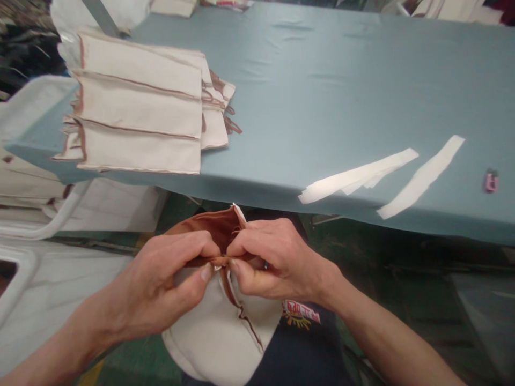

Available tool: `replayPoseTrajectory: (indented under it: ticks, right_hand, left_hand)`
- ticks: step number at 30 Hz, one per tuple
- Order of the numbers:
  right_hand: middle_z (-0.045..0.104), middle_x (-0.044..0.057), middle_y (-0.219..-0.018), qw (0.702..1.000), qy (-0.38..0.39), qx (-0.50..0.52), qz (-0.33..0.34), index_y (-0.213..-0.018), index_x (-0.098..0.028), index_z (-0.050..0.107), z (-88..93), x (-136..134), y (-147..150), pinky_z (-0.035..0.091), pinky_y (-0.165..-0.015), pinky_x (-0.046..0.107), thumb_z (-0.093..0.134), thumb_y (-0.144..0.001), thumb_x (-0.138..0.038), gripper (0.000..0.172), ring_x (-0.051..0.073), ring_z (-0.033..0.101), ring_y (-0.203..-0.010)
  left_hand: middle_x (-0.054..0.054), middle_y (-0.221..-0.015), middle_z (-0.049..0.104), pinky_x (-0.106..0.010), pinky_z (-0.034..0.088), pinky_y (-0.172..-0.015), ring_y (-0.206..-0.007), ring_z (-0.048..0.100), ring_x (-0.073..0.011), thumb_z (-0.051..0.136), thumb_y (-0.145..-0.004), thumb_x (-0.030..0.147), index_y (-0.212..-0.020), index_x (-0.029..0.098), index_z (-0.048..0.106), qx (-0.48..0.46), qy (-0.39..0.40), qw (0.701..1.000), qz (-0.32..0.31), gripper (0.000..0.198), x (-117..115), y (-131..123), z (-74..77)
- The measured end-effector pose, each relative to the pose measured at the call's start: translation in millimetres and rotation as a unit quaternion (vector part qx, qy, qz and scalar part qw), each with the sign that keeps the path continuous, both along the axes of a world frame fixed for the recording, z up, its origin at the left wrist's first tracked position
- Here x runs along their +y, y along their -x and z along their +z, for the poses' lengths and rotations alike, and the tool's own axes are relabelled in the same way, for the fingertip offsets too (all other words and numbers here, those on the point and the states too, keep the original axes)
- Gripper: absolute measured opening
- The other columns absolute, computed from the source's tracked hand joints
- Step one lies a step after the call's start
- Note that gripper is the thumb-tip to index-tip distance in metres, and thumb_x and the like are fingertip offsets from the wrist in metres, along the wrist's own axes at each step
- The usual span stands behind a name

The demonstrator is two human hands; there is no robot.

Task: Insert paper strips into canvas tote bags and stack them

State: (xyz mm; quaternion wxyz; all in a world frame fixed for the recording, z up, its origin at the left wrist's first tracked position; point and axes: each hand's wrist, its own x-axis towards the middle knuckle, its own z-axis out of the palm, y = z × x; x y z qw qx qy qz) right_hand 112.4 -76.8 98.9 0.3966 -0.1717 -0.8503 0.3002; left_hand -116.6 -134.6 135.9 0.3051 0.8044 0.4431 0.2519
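Observation:
A cream cloth piece (209,332) with a brown inner side (207,224) hangs in front of my dark clothing, below the table edge. My left hand (161,281) pinches its brown edge between thumb and forefinger. Close beside it, my right hand (277,257) pinches the same edge, so the two thumbs nearly meet at a seam. From there a dark brown seam (243,313) runs down the cream side, puckered along its length. At the top, a cream corner and loose threads stick up behind my right fingers.
A stack of cream panels with brown edging (140,104) lies at the left of the blue-grey table (281,102). White strips (420,179) and a small pink object (491,181) lie toward the right. White plastic bins (116,212), one with cloth inside, stand at left.

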Motion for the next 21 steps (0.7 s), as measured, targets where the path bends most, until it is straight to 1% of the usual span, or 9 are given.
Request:
replayPoseTrajectory:
  ticks: [3, 6, 8, 10, 12, 14, 17, 19, 21]
  right_hand:
    - [0.068, -0.001, -0.065, 0.999, -0.036, -0.027, -0.011, -0.08, -0.018, 0.069, -3.0, 0.3, -2.7, 0.042, -0.06, 0.027, 0.056, -0.092, -0.011, 0.018, 0.013, 0.057, -0.059]
    - [0.07, -0.001, -0.065, 0.996, -0.07, -0.037, -0.031, -0.081, -0.018, 0.071, -5.0, -1.4, -4.0, 0.043, -0.06, 0.027, 0.058, -0.093, -0.011, 0.019, 0.013, 0.058, -0.059]
    - [0.07, -0.001, -0.065, 0.994, -0.091, -0.043, -0.044, -0.08, -0.019, 0.07, -5.6, -3.0, -4.3, 0.043, -0.06, 0.028, 0.058, -0.096, -0.013, 0.021, 0.014, 0.057, -0.059]
    - [0.069, -0.001, -0.064, 0.993, -0.097, -0.049, -0.05, -0.078, -0.02, 0.069, -5.7, -4.2, -4.6, 0.043, -0.06, 0.028, 0.057, -0.097, -0.013, 0.023, 0.014, 0.057, -0.059]
    - [0.07, -0.002, -0.065, 0.996, -0.073, -0.042, -0.042, -0.079, -0.02, 0.069, -5.5, -5.1, -5.0, 0.043, -0.06, 0.028, 0.057, -0.095, -0.012, 0.022, 0.013, 0.058, -0.059]
    - [0.07, -0.002, -0.065, 0.999, -0.031, -0.022, -0.026, -0.08, -0.02, 0.068, -5.5, -5.8, -5.4, 0.042, -0.06, 0.026, 0.057, -0.093, -0.011, 0.019, 0.012, 0.058, -0.059]
    - [0.066, -0.004, -0.063, 0.999, 0.037, 0.009, -0.011, -0.079, -0.02, 0.066, -6.3, -7.9, -5.1, 0.04, -0.058, 0.024, 0.057, -0.091, -0.012, 0.017, 0.01, 0.056, -0.057]
    - [0.065, -0.004, -0.063, 0.998, 0.058, 0.033, -0.013, -0.08, -0.02, 0.066, -7.2, -9.7, -3.8, 0.04, -0.057, 0.023, 0.058, -0.092, -0.012, 0.016, 0.009, 0.055, -0.056]
    - [0.065, -0.004, -0.063, 0.997, 0.047, 0.052, -0.024, -0.079, -0.019, 0.065, -7.7, -11.4, -2.0, 0.041, -0.058, 0.023, 0.059, -0.092, -0.011, 0.016, 0.009, 0.055, -0.056]
  left_hand:
    - [0.009, -0.074, 0.066, -0.019, 0.045, -0.062, -0.064, 0.061, -0.0095, 0.053, -0.097, 0.012, -0.087, 0.024, 0.062, -0.021, 0.025, 0.999, 0.0, 0.018, 2.8, -2.0, 3.3]
    - [0.008, -0.074, 0.067, -0.019, 0.046, -0.06, -0.063, 0.061, -0.0103, 0.049, -0.101, 0.017, -0.084, 0.023, 0.063, -0.04, 0.064, 0.997, -0.006, 0.023, 7.2, -4.1, 6.8]
    - [0.007, -0.069, 0.065, -0.019, 0.046, -0.058, -0.06, 0.059, -0.0106, 0.049, -0.104, 0.021, -0.077, 0.022, 0.06, -0.033, 0.074, 0.997, 0.005, 0.03, 9.6, -5.4, 6.8]
    - [0.007, -0.065, 0.062, -0.019, 0.045, -0.056, -0.058, 0.058, -0.0103, 0.052, -0.104, 0.021, -0.072, 0.022, 0.059, -0.019, 0.07, 0.997, 0.022, 0.033, 9.9, -6.2, 5.4]
    - [0.007, -0.065, 0.065, -0.019, 0.044, -0.056, -0.057, 0.059, -0.0101, 0.055, -0.103, 0.021, -0.075, 0.022, 0.063, -0.005, 0.06, 0.998, 0.027, 0.029, 7.8, -5.8, 3.9]
    - [0.006, -0.068, 0.068, -0.02, 0.044, -0.058, -0.059, 0.061, -0.0104, 0.056, -0.104, 0.022, -0.08, 0.022, 0.066, 0.007, 0.051, 0.999, 0.016, 0.026, 4.5, -4.0, 3.2]
    - [0.005, -0.074, 0.072, -0.022, 0.045, -0.063, -0.065, 0.063, -0.012, 0.055, -0.106, 0.022, -0.087, 0.023, 0.068, 0.029, 0.042, 0.999, -0.011, 0.023, 0.8, -1.4, 1.8]
    - [0.004, -0.074, 0.069, -0.023, 0.045, -0.063, -0.066, 0.061, -0.0125, 0.054, -0.106, 0.022, -0.083, 0.022, 0.064, 0.008, 0.047, 0.999, -0.007, 0.025, 0.1, -1.9, -1.4]
    - [0.004, -0.069, 0.06, -0.022, 0.042, -0.057, -0.06, 0.052, -0.012, 0.053, -0.108, 0.027, -0.076, 0.022, 0.056, -0.055, 0.09, 0.994, 0.019, 0.032, 0.5, -4.8, -6.6]
